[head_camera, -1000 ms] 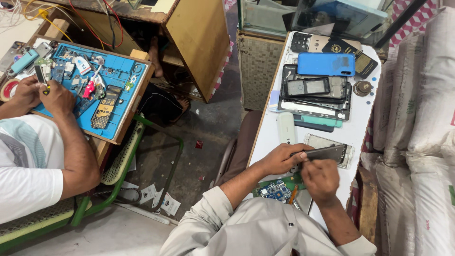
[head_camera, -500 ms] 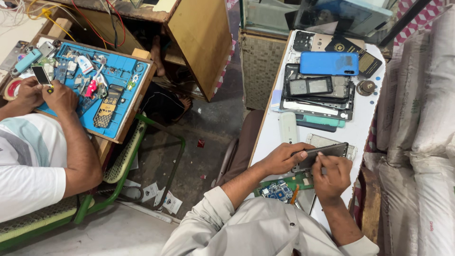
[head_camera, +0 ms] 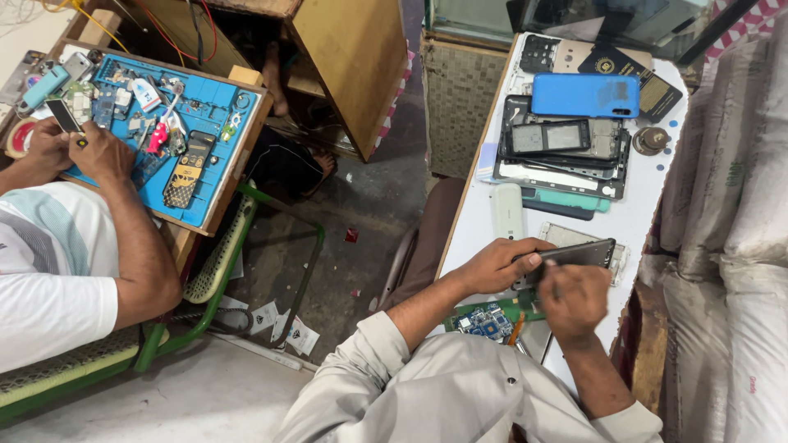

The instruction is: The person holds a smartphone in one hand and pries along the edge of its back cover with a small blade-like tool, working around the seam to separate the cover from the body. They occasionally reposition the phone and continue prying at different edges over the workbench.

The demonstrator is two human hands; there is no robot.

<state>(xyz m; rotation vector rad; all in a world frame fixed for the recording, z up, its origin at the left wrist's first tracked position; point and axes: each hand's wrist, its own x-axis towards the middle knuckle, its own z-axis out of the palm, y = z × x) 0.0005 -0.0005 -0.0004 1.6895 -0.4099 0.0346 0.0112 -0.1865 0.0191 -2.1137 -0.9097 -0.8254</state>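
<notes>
My left hand (head_camera: 499, 267) grips the left end of a dark phone body (head_camera: 579, 252) and holds it just above the white table (head_camera: 640, 221). My right hand (head_camera: 574, 299) is curled against the phone's near edge. I cannot see what its fingers hold. A green circuit board (head_camera: 486, 320) and an orange-handled tool (head_camera: 517, 330) lie under my wrists. A white phone frame (head_camera: 566, 235) lies beneath the dark phone.
Farther up the table lie a blue phone back (head_camera: 584, 94), stacked phone frames (head_camera: 548, 138) and a white handset (head_camera: 507, 211). Sacks (head_camera: 730, 205) line the right. At left, a co-worker's hands (head_camera: 78, 148) work at a blue repair mat (head_camera: 205, 107) with parts. A green chair frame (head_camera: 279, 271) stands between.
My right hand has shifted slightly right along the phone's near edge. My left hand keeps its grip. The co-worker's hands still hold a small dark phone over the mat.
</notes>
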